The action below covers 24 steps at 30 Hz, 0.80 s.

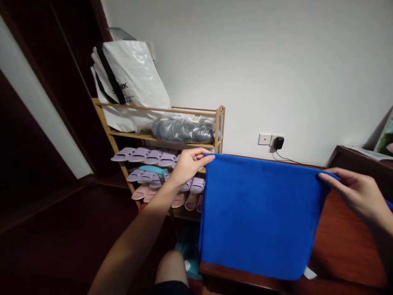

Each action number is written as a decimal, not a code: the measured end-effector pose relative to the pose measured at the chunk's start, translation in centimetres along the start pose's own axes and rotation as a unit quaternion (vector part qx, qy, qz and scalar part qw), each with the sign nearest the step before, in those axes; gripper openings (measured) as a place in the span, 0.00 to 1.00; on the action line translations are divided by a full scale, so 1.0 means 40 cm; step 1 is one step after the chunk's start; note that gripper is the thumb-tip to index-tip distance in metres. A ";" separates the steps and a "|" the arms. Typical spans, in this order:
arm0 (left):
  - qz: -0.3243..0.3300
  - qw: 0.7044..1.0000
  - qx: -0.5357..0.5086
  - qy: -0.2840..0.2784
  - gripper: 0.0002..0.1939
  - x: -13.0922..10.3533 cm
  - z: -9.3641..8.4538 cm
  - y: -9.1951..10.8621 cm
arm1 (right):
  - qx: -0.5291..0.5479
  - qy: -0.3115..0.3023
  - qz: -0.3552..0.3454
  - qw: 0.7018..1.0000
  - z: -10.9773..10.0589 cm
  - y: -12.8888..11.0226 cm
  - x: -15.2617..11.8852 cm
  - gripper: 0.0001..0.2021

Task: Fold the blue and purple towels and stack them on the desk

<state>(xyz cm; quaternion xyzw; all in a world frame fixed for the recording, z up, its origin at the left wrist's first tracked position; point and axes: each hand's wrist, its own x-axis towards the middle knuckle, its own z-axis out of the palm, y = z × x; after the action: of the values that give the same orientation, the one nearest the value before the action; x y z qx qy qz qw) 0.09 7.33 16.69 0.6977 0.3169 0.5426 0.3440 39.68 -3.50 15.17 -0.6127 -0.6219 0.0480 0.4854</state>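
A blue towel [260,217] hangs folded and nearly flat between my two hands, over the edge of a reddish-brown wooden surface [350,237]. Its upper left corner is pinched between the thumb and fingers of my left hand [190,164]. At the upper right corner, my right hand [356,188] grips the cloth the same way. A small white tag [310,273] sticks out at the towel's lower right. The towel hides part of the wooden surface and the lower right of the rack behind it.
A wooden shoe rack [219,127] against the wall holds several lilac slippers [141,154] and pink slippers [141,191]. On top stand a white bag [138,73] and plastic-wrapped grey items [181,129]. A black adapter [278,142] is plugged into the wall, its cord trailing right.
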 end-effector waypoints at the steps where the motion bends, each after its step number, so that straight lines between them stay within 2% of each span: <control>1: 0.011 1.000 -0.005 0.014 0.15 0.015 0.004 -0.001 | 0.002 0.011 0.001 1.000 0.003 -0.011 0.016 0.20; 4: 0.033 0.997 -0.037 0.059 0.19 0.062 0.024 -0.019 | 0.019 0.034 -0.006 0.999 0.019 -0.024 0.065 0.22; 7: 0.041 0.993 -0.064 0.092 0.21 0.102 0.046 -0.054 | 0.023 0.050 -0.003 0.998 0.043 -0.014 0.111 0.24; 13: 0.021 0.990 -0.097 0.098 0.22 0.142 0.062 -0.121 | 0.083 0.017 0.000 0.996 0.094 0.024 0.168 0.24; 19: 0.028 0.989 -0.080 0.124 0.22 0.165 0.063 -0.142 | 0.108 0.018 -0.006 0.994 0.114 0.037 0.190 0.22; 24: 0.052 0.991 -0.036 0.119 0.19 0.204 0.066 -0.169 | 0.118 0.012 -0.011 0.993 0.131 0.064 0.235 0.22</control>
<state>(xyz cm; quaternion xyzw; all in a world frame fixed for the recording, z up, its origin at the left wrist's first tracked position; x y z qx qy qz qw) 3.92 17.40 15.06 0.6309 0.2991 0.6498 0.3002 40.12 7.53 15.88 -0.5445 -0.6127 0.1080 0.5625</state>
